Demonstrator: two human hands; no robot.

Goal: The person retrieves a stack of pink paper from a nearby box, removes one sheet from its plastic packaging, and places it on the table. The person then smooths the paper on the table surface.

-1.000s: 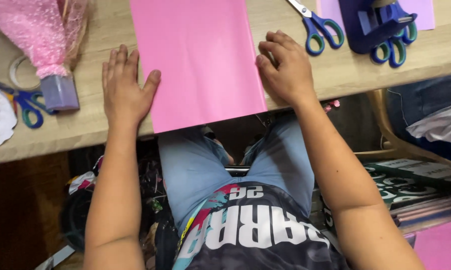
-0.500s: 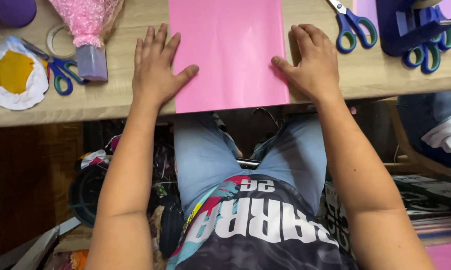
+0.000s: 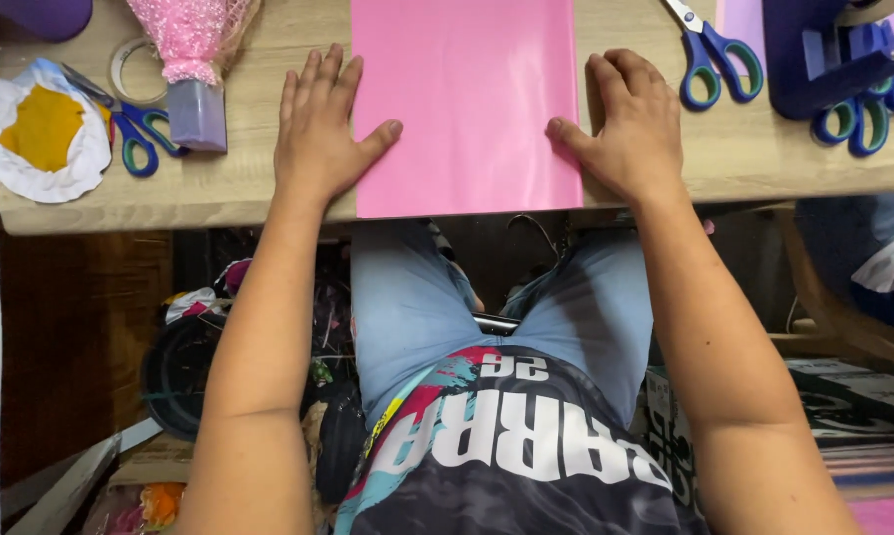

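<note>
Wooden table (image 3: 665, 178): pale grain, front edge crossing the view; far side cut off by the top of the frame.

Pink sheet (image 3: 464, 104): lies flat at table centre, near edge just overhanging the table front, top cut off. Compared with a second ago it sits squarer to the edge and nearer the middle of the view.

Left hand (image 3: 318, 129): flat on the wood, fingers spread, only the thumb tip resting on the sheet's left margin. Earlier it lay lower and further left in the view.

Right hand (image 3: 630, 124): fingers curled, knuckles up, thumb pressing the sheet's right margin; fingertips hidden beneath the hand.

Dark blue tape dispenser (image 3: 819, 54): top right, partly cut off.

Pink net bundle (image 3: 191, 45): upper left, top out of frame.

White paper with yellow centre (image 3: 46, 134): far left.

Blue-green scissors (image 3: 720, 54): right of the sheet, blade tips cut off. A second pair (image 3: 135, 124) lies beside the bundle.
</note>
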